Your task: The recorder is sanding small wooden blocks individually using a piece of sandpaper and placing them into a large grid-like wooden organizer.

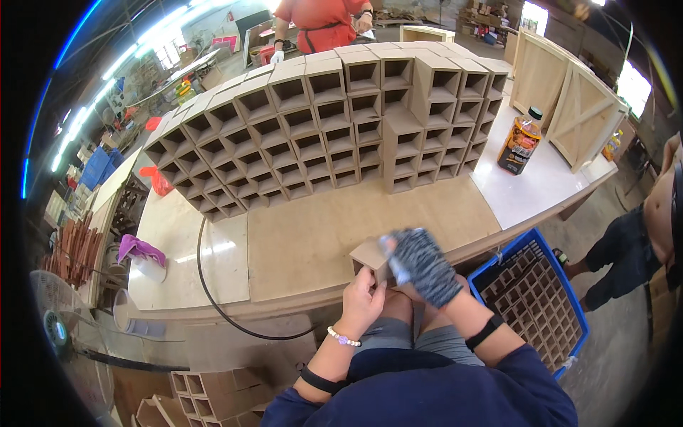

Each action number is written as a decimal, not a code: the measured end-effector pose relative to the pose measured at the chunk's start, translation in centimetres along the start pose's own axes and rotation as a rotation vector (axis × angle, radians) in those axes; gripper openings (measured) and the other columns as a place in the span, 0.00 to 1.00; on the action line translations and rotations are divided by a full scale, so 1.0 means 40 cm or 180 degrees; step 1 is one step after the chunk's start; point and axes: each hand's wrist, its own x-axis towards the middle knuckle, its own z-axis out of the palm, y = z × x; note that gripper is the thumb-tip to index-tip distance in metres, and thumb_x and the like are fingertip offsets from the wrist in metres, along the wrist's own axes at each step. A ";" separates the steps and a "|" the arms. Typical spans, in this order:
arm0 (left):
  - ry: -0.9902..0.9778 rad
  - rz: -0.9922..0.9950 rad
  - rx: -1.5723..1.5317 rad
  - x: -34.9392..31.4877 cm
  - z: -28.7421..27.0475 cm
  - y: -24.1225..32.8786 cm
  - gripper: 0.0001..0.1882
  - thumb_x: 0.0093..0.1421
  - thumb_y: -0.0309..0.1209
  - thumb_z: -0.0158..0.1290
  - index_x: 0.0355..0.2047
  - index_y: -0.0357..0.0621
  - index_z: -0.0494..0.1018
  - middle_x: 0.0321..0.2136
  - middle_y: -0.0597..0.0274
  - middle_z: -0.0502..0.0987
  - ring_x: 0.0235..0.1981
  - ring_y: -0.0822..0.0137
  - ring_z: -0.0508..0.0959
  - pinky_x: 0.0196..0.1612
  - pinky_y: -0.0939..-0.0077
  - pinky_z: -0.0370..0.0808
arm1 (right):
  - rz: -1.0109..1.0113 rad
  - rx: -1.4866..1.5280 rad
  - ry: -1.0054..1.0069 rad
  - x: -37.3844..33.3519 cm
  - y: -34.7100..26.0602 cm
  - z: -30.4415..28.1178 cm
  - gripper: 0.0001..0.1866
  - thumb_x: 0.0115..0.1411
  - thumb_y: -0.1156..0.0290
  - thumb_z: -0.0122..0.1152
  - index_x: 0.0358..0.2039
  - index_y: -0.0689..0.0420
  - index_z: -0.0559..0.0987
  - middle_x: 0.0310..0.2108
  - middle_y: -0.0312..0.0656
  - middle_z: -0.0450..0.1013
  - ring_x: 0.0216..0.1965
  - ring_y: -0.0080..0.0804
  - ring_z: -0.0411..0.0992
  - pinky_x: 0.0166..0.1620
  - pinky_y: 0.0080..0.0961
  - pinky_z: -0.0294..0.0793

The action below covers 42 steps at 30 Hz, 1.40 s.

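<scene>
A small brown square box (369,255), open-ended like the stacked ones, is held at the table's front edge, above my lap. My bare left hand (363,297) is closed on its near side, thumb and fingers pinching the wall. My right hand (423,265), in a grey knit glove, curls against the box's right side. Something pale blue-white shows at its fingertips, blurred; I cannot tell whether it is a held piece or part of the glove. Behind them rises a wide stack of the same boxes (306,121), open ends facing me, several rows high with a stepped gap right of the middle.
A blue crate (580,313) of similar boxes stands at right below the wooden table (306,260). A bottle (521,142) and wooden panels (562,92) are at right. A black hose (202,263) crosses the left side. A person in red (324,32) stands behind the stack; another is at far right.
</scene>
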 end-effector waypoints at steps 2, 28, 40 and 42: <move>-0.0032 -0.0095 -0.0190 0.000 0.000 -0.008 0.17 0.48 0.25 0.50 0.40 0.38 0.65 0.26 0.51 0.73 0.27 0.58 0.75 0.28 0.75 0.70 | 0.1055 -0.0751 -0.0221 -0.009 0.063 0.006 0.24 0.50 0.74 0.45 0.50 0.54 0.63 0.49 0.46 0.62 0.52 0.42 0.59 0.56 0.40 0.51; 0.0198 0.0191 0.0278 0.002 0.010 0.006 0.06 0.50 0.24 0.48 0.29 0.37 0.65 0.18 0.50 0.69 0.19 0.53 0.71 0.21 0.70 0.67 | 0.0564 0.0066 0.0194 0.052 -0.032 -0.044 0.18 0.51 0.72 0.46 0.45 0.55 0.68 0.45 0.44 0.66 0.48 0.40 0.62 0.51 0.37 0.57; 0.0376 0.0500 0.0246 -0.017 0.022 -0.012 0.07 0.45 0.21 0.48 0.26 0.37 0.64 0.17 0.51 0.66 0.20 0.52 0.69 0.22 0.65 0.65 | 0.0177 0.0207 0.0127 0.036 -0.073 -0.061 0.17 0.50 0.69 0.46 0.42 0.54 0.69 0.46 0.42 0.64 0.48 0.40 0.62 0.51 0.39 0.57; 0.0479 0.0634 0.0111 -0.013 0.025 0.000 0.06 0.46 0.21 0.48 0.25 0.37 0.64 0.16 0.50 0.66 0.20 0.52 0.69 0.22 0.65 0.64 | -0.0315 0.0123 0.0163 0.005 -0.050 -0.030 0.18 0.50 0.68 0.46 0.44 0.54 0.67 0.48 0.43 0.63 0.50 0.40 0.60 0.54 0.39 0.53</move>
